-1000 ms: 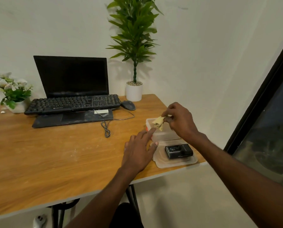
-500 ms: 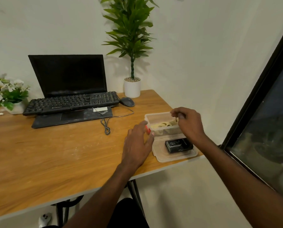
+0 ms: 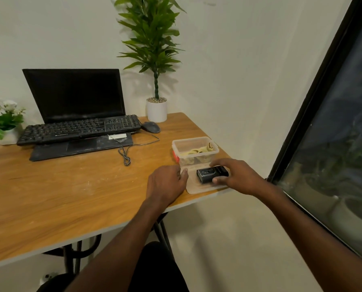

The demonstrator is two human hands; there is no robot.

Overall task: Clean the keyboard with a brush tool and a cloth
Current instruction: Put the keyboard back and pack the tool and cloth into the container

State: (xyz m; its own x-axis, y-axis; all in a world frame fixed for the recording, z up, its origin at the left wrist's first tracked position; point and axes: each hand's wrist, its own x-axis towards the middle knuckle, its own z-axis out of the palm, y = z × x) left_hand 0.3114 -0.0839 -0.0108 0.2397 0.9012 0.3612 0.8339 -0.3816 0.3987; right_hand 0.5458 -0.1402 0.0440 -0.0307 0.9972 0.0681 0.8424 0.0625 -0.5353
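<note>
Lying across the far left of the wooden table (image 3: 49, 197), the black wired keyboard (image 3: 79, 129) has its long axis running left to right, its right end angled slightly away toward the wall, and it rests on the base of the open black laptop (image 3: 74, 95), in front of the dark screen. Its cable loops over the tabletop toward a dark mouse (image 3: 151, 127) just beside its right end.

Near the table's right corner stands a clear plastic container (image 3: 194, 152), with a crumpled yellowish cloth (image 3: 201, 151) inside. Touching its near side lies a flat translucent lid (image 3: 199, 187), and on that lid sits a small black rectangular brush tool (image 3: 210, 174), its long axis roughly left to right.

The right hand (image 3: 232, 175) reaches in from the right, palm down, fingers curled over the tool's far edge and thumb against its near edge, pinching it. The left hand (image 3: 167, 184) rests palm down on the table, fingers relaxed, fingertips touching the lid's left edge.

A white-potted tall green plant (image 3: 154, 60) stands behind the mouse.
</note>
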